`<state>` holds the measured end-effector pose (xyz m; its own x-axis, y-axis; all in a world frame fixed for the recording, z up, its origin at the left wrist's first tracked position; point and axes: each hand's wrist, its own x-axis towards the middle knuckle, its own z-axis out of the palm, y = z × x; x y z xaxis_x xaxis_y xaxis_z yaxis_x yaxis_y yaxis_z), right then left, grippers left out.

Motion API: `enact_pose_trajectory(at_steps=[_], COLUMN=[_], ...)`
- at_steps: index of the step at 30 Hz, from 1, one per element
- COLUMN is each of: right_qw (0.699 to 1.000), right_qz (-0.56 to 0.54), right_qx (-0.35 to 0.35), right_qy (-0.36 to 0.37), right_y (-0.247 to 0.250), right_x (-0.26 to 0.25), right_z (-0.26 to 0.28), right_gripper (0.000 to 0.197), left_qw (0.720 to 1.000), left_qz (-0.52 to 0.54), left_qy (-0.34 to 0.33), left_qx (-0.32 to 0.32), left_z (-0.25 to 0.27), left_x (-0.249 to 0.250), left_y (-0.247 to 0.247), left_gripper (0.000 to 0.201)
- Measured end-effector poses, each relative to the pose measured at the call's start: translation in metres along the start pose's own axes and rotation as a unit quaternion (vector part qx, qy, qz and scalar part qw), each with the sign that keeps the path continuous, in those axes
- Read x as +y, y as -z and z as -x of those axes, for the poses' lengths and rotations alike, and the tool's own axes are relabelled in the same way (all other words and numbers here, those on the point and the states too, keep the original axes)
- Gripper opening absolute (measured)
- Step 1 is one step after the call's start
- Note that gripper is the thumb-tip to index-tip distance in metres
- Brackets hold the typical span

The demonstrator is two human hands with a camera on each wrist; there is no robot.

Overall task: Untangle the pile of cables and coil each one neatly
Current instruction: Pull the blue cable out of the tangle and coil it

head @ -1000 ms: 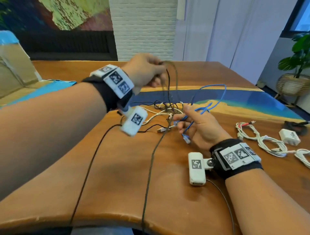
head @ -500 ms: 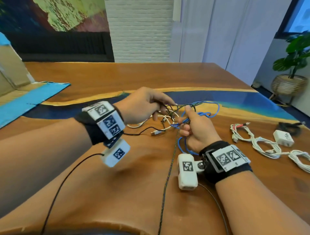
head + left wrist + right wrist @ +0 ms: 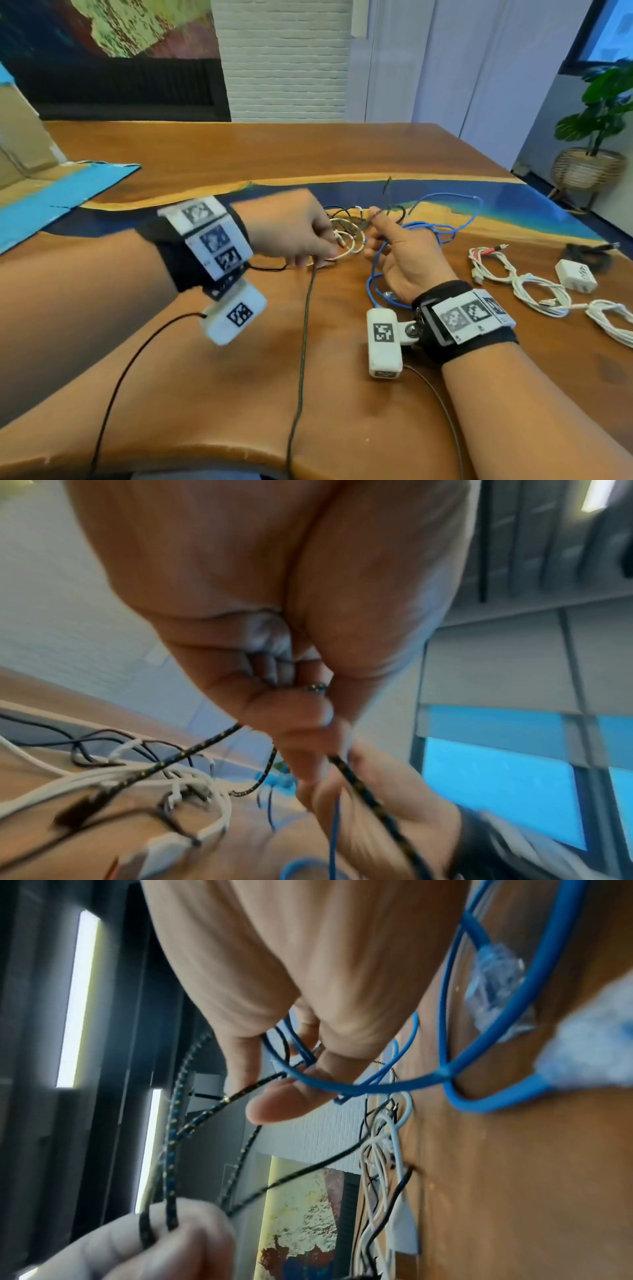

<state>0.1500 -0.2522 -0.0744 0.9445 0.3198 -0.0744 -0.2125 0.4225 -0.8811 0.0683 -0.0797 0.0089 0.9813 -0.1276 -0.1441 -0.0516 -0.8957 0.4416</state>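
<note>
My left hand (image 3: 318, 253) has its fingers curled round a dark braided cable (image 3: 303, 342) that runs down to the near table edge. The left wrist view shows that grip (image 3: 308, 704) on the flecked braid (image 3: 366, 796). My right hand (image 3: 376, 233) lies palm up beside it, with loops of a blue cable (image 3: 442, 229) held in its curled fingers. In the right wrist view the blue cable (image 3: 486, 1108) and the braid (image 3: 171, 1150) both pass through the right hand (image 3: 291, 1074). Between the hands lies a tangle of white and black cables (image 3: 346, 236).
Coiled white cables (image 3: 531, 291), a white charger (image 3: 577, 275) and a black coil (image 3: 589, 257) lie on the table at the right. A blue mat with cardboard (image 3: 51, 205) sits at far left. A potted plant (image 3: 596, 137) stands beyond the table's right edge.
My left hand has come down from its raised position with the braided cable to table level by the tangle. The right hand has turned more palm up, still holding the blue loops.
</note>
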Motion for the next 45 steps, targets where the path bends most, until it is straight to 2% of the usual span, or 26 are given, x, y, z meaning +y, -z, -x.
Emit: enact_pose_trajectory(at_steps=[2, 3, 5, 7, 8, 10, 15, 19, 21, 24, 26, 28, 29, 32, 34, 36, 42, 44, 45], right_qw=[0.998, 0.997, 0.993, 0.984, 0.977, 0.960, 0.912, 0.893, 0.906, 0.945, 0.963, 0.964, 0.960, 0.932, 0.908, 0.904, 0.962, 0.983, 0.989], right_qz=[0.044, 0.059, 0.077, 0.090, 0.097, 0.118, 0.153, 0.159, 0.132, 0.074, 0.072, 0.113, 0.132, 0.179, 0.185, 0.176, 0.096, 0.025, -0.020], right_qx=[-0.031, -0.048, -0.093, -0.154, -0.185, -0.243, -0.357, -0.408, -0.392, -0.306, -0.247, -0.225, -0.232, -0.296, -0.357, -0.371, -0.234, -0.171, -0.141], right_qy=[0.013, 0.013, 0.001, -0.026, -0.043, -0.073, -0.128, -0.103, -0.093, -0.089, -0.082, -0.080, -0.087, -0.113, -0.116, -0.119, -0.102, -0.066, -0.044], right_y=[0.003, 0.004, 0.002, -0.001, -0.003, -0.009, -0.028, -0.037, -0.036, -0.026, -0.018, -0.018, -0.021, -0.031, -0.037, -0.037, -0.025, -0.024, -0.023], right_x=[0.001, 0.002, 0.002, 0.002, 0.002, 0.003, 0.018, 0.023, 0.022, 0.011, 0.005, 0.006, 0.009, 0.021, 0.024, 0.025, 0.011, 0.002, -0.003], right_z=[0.001, 0.002, 0.006, 0.012, 0.016, 0.024, 0.041, 0.050, 0.048, 0.035, 0.027, 0.025, 0.027, 0.035, 0.042, 0.044, 0.031, 0.025, 0.023], right_gripper=[0.023, 0.028, 0.029, 0.036, 0.043, 0.053, 0.040, 0.017, 0.023, 0.022, 0.018, 0.008, 0.002, 0.024, 0.019, 0.016, 0.010, 0.010, 0.011], left_qw=[0.988, 0.968, 0.899, 0.825, 0.805, 0.790, 0.786, 0.790, 0.815, 0.862, 0.873, 0.874, 0.874, 0.873, 0.872, 0.870, 0.881, 0.913, 0.938], left_qz=[0.114, 0.183, 0.329, 0.404, 0.411, 0.417, 0.463, 0.498, 0.474, 0.411, 0.399, 0.401, 0.402, 0.411, 0.419, 0.428, 0.405, 0.335, 0.265], left_qy=[0.015, 0.021, 0.011, -0.031, -0.052, -0.083, -0.101, -0.092, -0.074, -0.024, -0.002, 0.007, 0.006, -0.008, -0.023, -0.033, -0.025, -0.001, 0.016], left_qx=[0.106, 0.168, 0.290, 0.394, 0.425, 0.441, 0.397, 0.345, 0.326, 0.295, 0.280, 0.273, 0.271, 0.261, 0.252, 0.243, 0.243, 0.233, 0.223], left_z=[-0.010, -0.016, -0.028, -0.037, -0.040, -0.048, -0.064, -0.073, -0.074, -0.070, -0.066, -0.063, -0.062, -0.064, -0.063, -0.063, -0.052, -0.044, -0.040], left_x=[-0.009, -0.012, -0.017, -0.017, -0.016, -0.009, 0.015, 0.026, 0.024, 0.009, -0.003, -0.009, -0.009, -0.001, 0.007, 0.013, 0.010, 0.004, 0.001], left_y=[0.025, 0.040, 0.072, 0.098, 0.106, 0.113, 0.099, 0.082, 0.074, 0.063, 0.056, 0.050, 0.047, 0.041, 0.040, 0.038, 0.039, 0.037, 0.033], left_gripper=[0.006, 0.007, 0.011, 0.014, 0.015, 0.019, 0.022, 0.023, 0.022, 0.024, 0.024, 0.022, 0.022, 0.023, 0.023, 0.023, 0.020, 0.016, 0.021])
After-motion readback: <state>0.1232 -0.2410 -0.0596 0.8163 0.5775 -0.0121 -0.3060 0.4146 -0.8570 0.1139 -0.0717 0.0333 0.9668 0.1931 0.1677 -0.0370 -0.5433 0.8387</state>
